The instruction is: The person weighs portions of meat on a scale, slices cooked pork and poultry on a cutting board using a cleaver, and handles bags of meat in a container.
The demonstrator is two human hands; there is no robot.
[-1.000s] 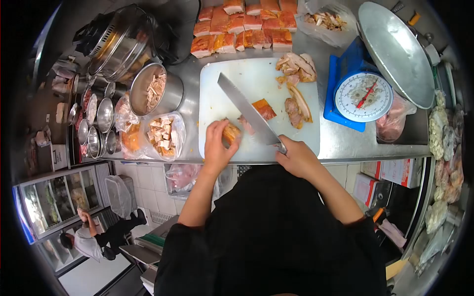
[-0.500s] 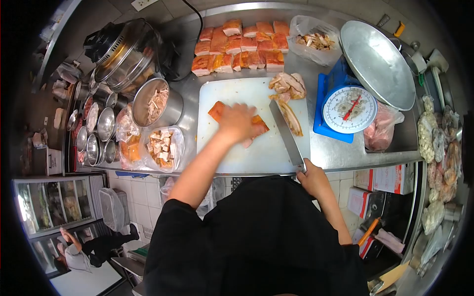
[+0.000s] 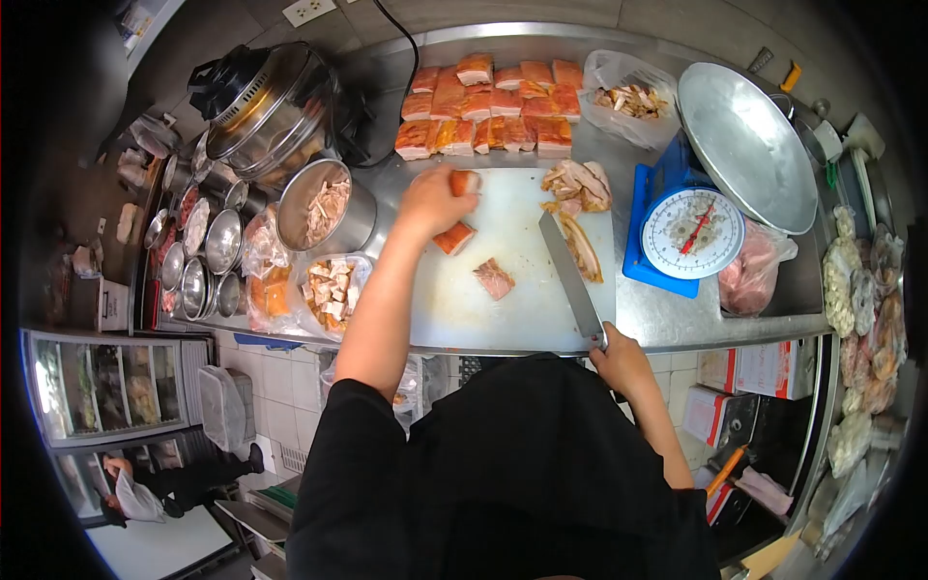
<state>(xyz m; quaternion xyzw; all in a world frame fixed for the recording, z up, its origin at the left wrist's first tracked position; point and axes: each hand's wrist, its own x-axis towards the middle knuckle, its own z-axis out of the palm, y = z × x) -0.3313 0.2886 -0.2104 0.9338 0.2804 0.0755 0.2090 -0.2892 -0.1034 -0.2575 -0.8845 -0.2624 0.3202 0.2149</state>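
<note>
My left hand (image 3: 435,201) is over the upper left of the white cutting board (image 3: 449,314), its fingers closed on a block of orange-skinned roast pork (image 3: 465,183). Just below the hand lies another pork block (image 3: 454,239). A smaller meat piece (image 3: 494,278) rests alone near the board's middle. My right hand (image 3: 622,361) grips the handle of a long-bladed knife (image 3: 572,275) at the board's lower right. The blade points up and away, alongside a long meat strip (image 3: 582,248). Sliced meat (image 3: 577,184) sits at the board's upper right corner.
Rows of pork blocks (image 3: 488,104) stand behind the board. A bag of meat scraps (image 3: 628,101) and a blue dial scale (image 3: 693,234) are to the right. At left are a metal pot (image 3: 326,205), a tub of diced meat (image 3: 331,293) and a glass-bowled appliance (image 3: 271,111).
My left hand has moved up and left from the board's middle, now around a pork block. Pieces it covered are exposed and apart. The knife stays beside the strip.
</note>
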